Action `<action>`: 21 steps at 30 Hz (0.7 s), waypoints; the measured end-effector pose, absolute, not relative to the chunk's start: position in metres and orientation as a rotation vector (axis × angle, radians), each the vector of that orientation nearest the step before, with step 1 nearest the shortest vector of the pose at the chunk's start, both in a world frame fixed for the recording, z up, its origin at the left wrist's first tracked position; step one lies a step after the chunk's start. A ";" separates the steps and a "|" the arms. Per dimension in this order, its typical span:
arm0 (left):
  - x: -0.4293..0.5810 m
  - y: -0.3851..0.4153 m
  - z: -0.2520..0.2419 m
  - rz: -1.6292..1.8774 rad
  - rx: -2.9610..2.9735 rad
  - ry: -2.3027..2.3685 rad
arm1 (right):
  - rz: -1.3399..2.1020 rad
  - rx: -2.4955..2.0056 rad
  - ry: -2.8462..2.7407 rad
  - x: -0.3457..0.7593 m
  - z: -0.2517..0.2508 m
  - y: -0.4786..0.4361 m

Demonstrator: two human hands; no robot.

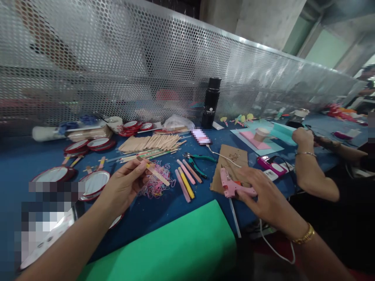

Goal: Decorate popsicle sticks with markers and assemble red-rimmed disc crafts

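My left hand point(129, 181) pinches a wooden craft stick point(159, 175) between thumb and fingertips. The stick has a yellow band near the fingers and is held over a pile of colourful rubber bands point(155, 187). My right hand point(260, 191) is around the handle of a pink glue gun point(230, 183), with thumb and fingers apart. The gun lies on a piece of brown cardboard point(216, 181), its nozzle pointing away from me. A clear glue stick point(234, 216) sticks out of its back end. Pink, yellow and brown sticks point(186, 181) lie between my hands.
Green foam sheet point(175, 242) lies in front of me. Behind are flat wooden sticks point(146, 143), teal-handled pliers point(199, 166), a phone point(200, 136) and a black bottle point(211, 103). Red-rimmed round pieces point(95, 184) lie left. A co-worker's arm point(315, 175) is at right.
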State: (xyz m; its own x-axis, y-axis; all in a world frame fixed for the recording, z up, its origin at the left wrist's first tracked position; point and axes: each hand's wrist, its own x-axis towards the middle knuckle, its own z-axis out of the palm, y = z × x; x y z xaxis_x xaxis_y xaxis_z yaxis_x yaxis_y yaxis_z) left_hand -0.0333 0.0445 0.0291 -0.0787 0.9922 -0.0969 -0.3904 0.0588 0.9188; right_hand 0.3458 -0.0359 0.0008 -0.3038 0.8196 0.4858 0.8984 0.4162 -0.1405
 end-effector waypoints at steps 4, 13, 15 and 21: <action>-0.034 0.045 0.029 1.378 0.796 1.032 | -0.368 -1.642 -2.090 0.358 0.008 -0.018; -0.032 0.044 0.031 1.388 0.800 1.043 | -0.045 -2.214 -2.127 0.360 0.012 0.026; -0.032 0.044 0.031 1.388 0.807 1.041 | 0.002 -2.204 -2.101 0.357 0.014 0.028; -0.033 0.044 0.028 1.383 0.821 1.035 | 0.041 -2.179 -2.012 0.361 0.007 0.031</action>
State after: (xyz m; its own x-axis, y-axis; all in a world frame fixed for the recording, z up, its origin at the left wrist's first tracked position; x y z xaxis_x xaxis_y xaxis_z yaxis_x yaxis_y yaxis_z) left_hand -0.0334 0.0442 0.0280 -0.0890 0.9914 -0.0959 -0.3709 0.0563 0.9269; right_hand 0.3609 0.0312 0.0069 0.0863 0.9914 0.0984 0.9866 -0.0713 -0.1465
